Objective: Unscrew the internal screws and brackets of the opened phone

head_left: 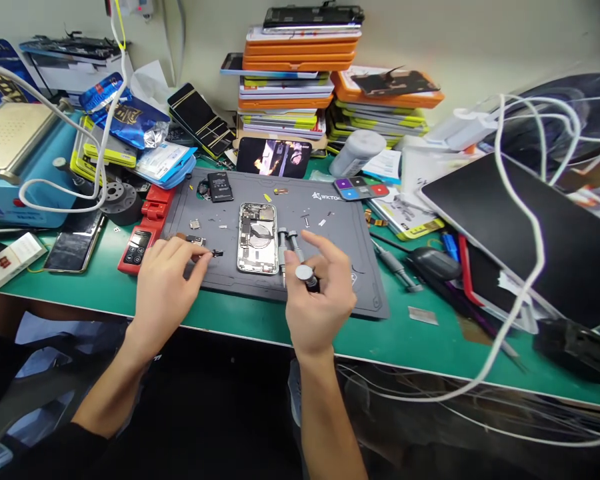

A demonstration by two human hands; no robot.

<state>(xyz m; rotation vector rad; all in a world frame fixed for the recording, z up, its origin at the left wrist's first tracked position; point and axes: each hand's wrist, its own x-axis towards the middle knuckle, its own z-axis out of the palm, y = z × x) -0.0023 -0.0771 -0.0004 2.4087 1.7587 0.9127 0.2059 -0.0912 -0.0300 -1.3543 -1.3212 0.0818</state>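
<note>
Over the left part of the grey work mat (300, 287), my left hand (166, 283) pinches a small black phone part (217, 253) between thumb and fingertips. My right hand (320, 300) is wrapped around a screwdriver (306, 276), its grey round cap facing up and its tip hidden. Between the hands lies an opened smartphone (258, 240) with its inner boards and coil showing. Two more grey screwdrivers (293, 241) lie just right of the phone, partly behind my right hand. A black battery (221, 187) and several tiny parts are spread on the mat.
A red device with buttons (139, 248) borders the mat's left side. A lit phone screen (274, 157) leans against stacked orange boxes (300, 57) at the back. On the right are a dark laptop-like panel (525, 233), a white cable (523, 200) and another screwdriver (397, 267).
</note>
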